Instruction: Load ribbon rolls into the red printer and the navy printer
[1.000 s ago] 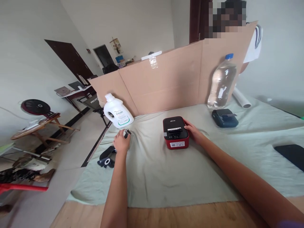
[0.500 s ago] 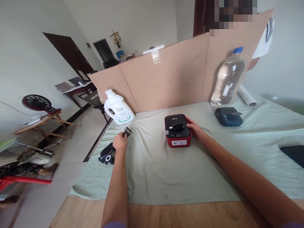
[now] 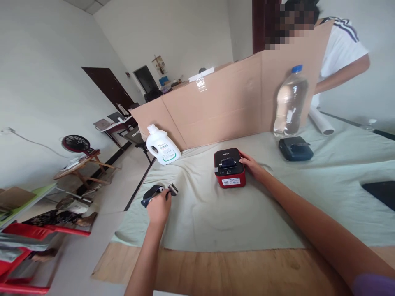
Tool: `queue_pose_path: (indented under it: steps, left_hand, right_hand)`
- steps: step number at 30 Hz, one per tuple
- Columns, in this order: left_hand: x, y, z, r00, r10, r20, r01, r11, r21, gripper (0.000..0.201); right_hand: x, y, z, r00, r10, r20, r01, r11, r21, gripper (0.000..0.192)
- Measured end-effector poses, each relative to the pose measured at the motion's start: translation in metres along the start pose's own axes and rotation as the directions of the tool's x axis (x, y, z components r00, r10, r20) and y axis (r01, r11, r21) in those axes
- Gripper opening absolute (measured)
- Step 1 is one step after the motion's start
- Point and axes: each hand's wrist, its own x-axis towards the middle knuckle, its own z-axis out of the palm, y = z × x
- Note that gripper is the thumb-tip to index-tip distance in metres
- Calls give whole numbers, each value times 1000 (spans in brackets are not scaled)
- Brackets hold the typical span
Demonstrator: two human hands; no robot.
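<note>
My left hand [image 3: 159, 207] holds a small black-and-white roll-like part [image 3: 173, 189] above the pale green cloth [image 3: 216, 213], just right of a dark blue and black item [image 3: 150, 193] lying at the cloth's left edge. My right hand [image 3: 251, 165] rests against the right side of a red-and-black label printer [image 3: 229, 168] that sits in the middle of the cloth. The printer's top faces the camera, with a label on its front.
A white detergent bottle [image 3: 162, 145] lies tilted at the back left. A cardboard screen [image 3: 234, 102] stands behind. A clear water bottle [image 3: 289, 102], a dark blue device [image 3: 295, 148] and a white roll [image 3: 321, 121] are back right. A person in a white shirt [image 3: 339, 53] stands behind the cardboard.
My left hand has pulled back toward me with the small part, away from the detergent bottle. The right hand stays on the printer. The view has swung right.
</note>
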Motion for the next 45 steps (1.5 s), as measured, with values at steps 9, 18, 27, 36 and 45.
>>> queue_pose_path:
  steps: [9, 18, 27, 36, 45]
  left_hand:
    - [-25, -2, -3, 983, 41, 181, -39, 999, -15, 32]
    - [-20, 25, -4, 966, 176, 189, -175, 984, -23, 48]
    - [7, 49, -24, 934, 105, 342, -113, 994, 4, 45]
    - [63, 91, -26, 858, 143, 493, -161, 987, -6, 33]
    - [65, 66, -1, 896, 138, 422, -82, 986, -148, 26]
  right_hand:
    - [-5, -5, 4, 999, 28, -36, -28, 1000, 2, 55]
    - [-4, -3, 2, 999, 19, -26, -18, 1000, 11, 54]
    - [-3, -2, 1, 1000, -7, -9, 7, 1000, 8, 51]
    - [0, 1, -2, 1000, -26, -10, 26, 999, -24, 54]
    - [7, 10, -8, 1000, -30, 0, 30, 999, -33, 58]
